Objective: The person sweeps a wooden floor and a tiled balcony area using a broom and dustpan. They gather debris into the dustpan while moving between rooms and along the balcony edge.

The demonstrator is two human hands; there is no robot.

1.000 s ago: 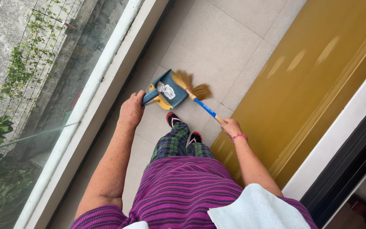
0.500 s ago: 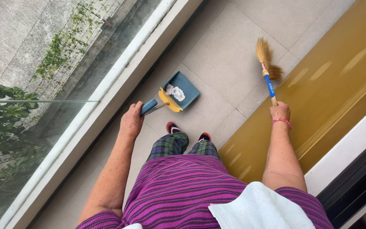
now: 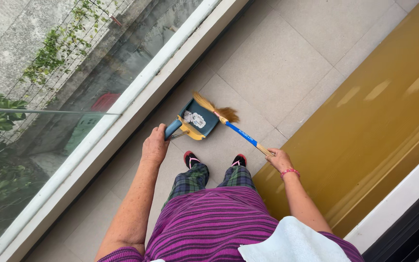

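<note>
A: Nearest, below the dustpan (image 3: 197, 122): purple striped top, white cloth (image 3: 294, 242) at the shoulder, plaid trousers, two black sandals (image 3: 214, 159) on the tiled floor (image 3: 277, 63).

B: And the hands?

A: Left hand (image 3: 154, 145) just left of the dustpan, fingers curled shut round its blue handle. Right hand (image 3: 280, 159) down to the right, fingers closed on the end of the hand broom (image 3: 233, 127) (pink band at the wrist).

B: Position of the broom?

A: Slanting up-left toward the dustpan, straw bristles lying over its far rim. Inside the pan, a crumpled pale scrap (image 3: 195, 118) and a yellow comb edge near the handle.

B: Handling?

A: Probably light, both of them. Pan looks like stiff plastic, best held at the handle and kept level, or the scrap slides out. Bristles soft and springy; stick smooth, so a firm hold near the end.

B: Beyond?

A: Left of the dustpan, a pale sill and glass railing (image 3: 73, 87), greenery behind. Right of it, a long ochre panel (image 3: 374, 116).
</note>
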